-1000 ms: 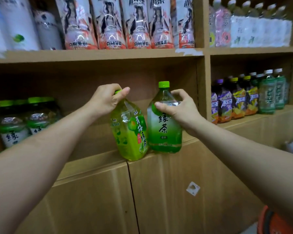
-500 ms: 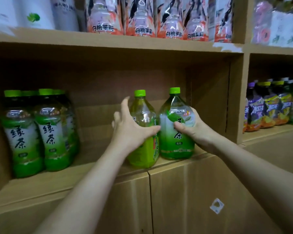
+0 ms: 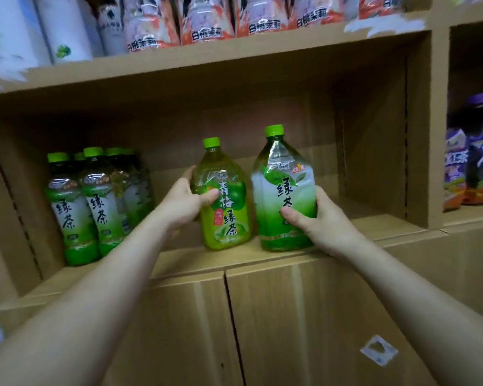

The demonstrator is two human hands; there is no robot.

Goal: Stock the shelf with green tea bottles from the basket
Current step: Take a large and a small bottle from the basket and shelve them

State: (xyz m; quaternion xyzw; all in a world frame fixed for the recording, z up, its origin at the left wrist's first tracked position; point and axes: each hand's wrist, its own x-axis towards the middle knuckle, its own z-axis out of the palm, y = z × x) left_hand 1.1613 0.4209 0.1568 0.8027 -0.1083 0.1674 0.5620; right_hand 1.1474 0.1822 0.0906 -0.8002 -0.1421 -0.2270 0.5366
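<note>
1. The shelf [image 3: 276,261] fills most of what I see. It is a tan, cardboard-coloured unit with an open middle compartment in front of me and a divider wall on its right.
2. Below the shelf board are two cabinet doors [image 3: 304,316], closed, with a dark seam between them.
3. On the board above, a row of peach tea bottles [image 3: 207,20] with orange and white labels stands side by side, with white-wrapped bottles [image 3: 62,29] to their left.
4. In the next compartment to the right stand purple-capped bottles [image 3: 471,162], blurred.
5. At the left of the middle compartment is a cluster of stocked green tea bottles [image 3: 95,204], upright and packed against one another, well apart from my hands.
6. The green tea bottle [image 3: 283,190] I am placing stands roughly upright near the front edge of the middle compartment, right of centre.
7. Just beside it on its left, close or touching, is the green plum tea bottle [image 3: 223,201], yellower, its base also near the front edge.
8. My right hand [image 3: 318,218] is wrapped round the lower right side of the green tea bottle, thumb across the label.
9. My left hand [image 3: 184,201] clasps the left side of the green plum tea bottle, thumb on its front.
10. A small white sticker [image 3: 378,350] sits on the right door.
</note>
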